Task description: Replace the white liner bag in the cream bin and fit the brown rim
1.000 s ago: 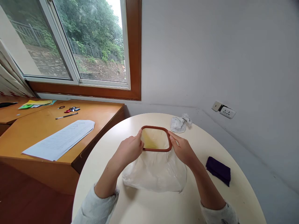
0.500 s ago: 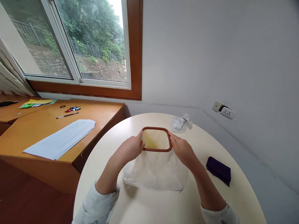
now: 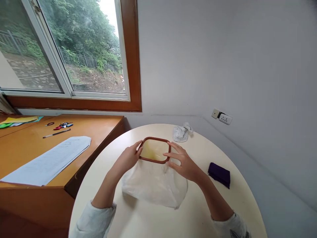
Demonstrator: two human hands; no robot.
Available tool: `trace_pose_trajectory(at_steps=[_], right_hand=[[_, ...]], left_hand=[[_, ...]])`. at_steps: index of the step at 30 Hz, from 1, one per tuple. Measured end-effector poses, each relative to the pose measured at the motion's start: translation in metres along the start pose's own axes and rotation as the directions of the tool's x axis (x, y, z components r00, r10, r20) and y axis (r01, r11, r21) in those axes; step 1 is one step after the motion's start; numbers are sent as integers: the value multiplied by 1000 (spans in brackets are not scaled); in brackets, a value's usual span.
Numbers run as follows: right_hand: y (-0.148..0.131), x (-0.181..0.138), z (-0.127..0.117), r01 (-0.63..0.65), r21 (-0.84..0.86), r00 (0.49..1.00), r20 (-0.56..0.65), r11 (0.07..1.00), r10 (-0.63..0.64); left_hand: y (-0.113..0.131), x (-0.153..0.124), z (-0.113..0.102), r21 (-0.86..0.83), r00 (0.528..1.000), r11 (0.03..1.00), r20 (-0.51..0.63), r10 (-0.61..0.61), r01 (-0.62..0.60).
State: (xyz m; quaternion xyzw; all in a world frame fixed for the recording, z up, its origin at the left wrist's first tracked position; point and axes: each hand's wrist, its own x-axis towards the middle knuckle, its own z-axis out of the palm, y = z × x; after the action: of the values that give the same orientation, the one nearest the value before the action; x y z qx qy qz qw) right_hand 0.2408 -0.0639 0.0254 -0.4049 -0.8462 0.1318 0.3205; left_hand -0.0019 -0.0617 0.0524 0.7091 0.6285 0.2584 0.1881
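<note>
Mid-frame, the left hand [image 3: 128, 157] is holding a brown ring [image 3: 154, 161] above a white bag [image 3: 153, 185]; the right hand [image 3: 183, 163] is sitting at the ring's right edge, fingers wide apart

No readable text, white papers [image 3: 52, 162] illegible

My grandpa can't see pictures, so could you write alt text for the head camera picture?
A person's left hand holds one side of a brown rim and the right hand is spread at the other, above a translucent white bag on a round table. A knotted bag and purple cloth lie nearby.
</note>
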Motion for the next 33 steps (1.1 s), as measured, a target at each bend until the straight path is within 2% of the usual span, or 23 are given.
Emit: trace_pose_trajectory(at_steps=[3, 8, 15, 18, 24, 27, 33], right_hand=[[-6, -3, -7, 110, -45, 992, 64, 993, -107], [-9, -8, -7, 141, -131, 989, -12, 981, -144], [18, -20, -14, -23, -273, 993, -121, 962, -11], [36, -25, -21, -121, -328, 983, -168, 937, 68], [60, -32, -38, -252, -342, 953, -248, 905, 172], [69, -34, -44, -302, -349, 937, -278, 887, 210], [83, -37, -53, -365, -412, 920, -295, 835, 257]], left_hand=[[0, 1, 5, -99, 998, 995, -68, -20, 13], [1, 0, 18, -270, 999, 963, -45, -9, -4], [-10, -19, 42, -189, 997, 981, 73, -25, 38], [-20, -29, 60, -173, 992, 984, 125, -22, 44], [-43, -41, 97, -206, 989, 977, 145, -26, 56], [-47, -47, 104, -225, 989, 973, 148, -25, 58], [-46, -55, 105, -272, 984, 961, 181, -1, 51]])
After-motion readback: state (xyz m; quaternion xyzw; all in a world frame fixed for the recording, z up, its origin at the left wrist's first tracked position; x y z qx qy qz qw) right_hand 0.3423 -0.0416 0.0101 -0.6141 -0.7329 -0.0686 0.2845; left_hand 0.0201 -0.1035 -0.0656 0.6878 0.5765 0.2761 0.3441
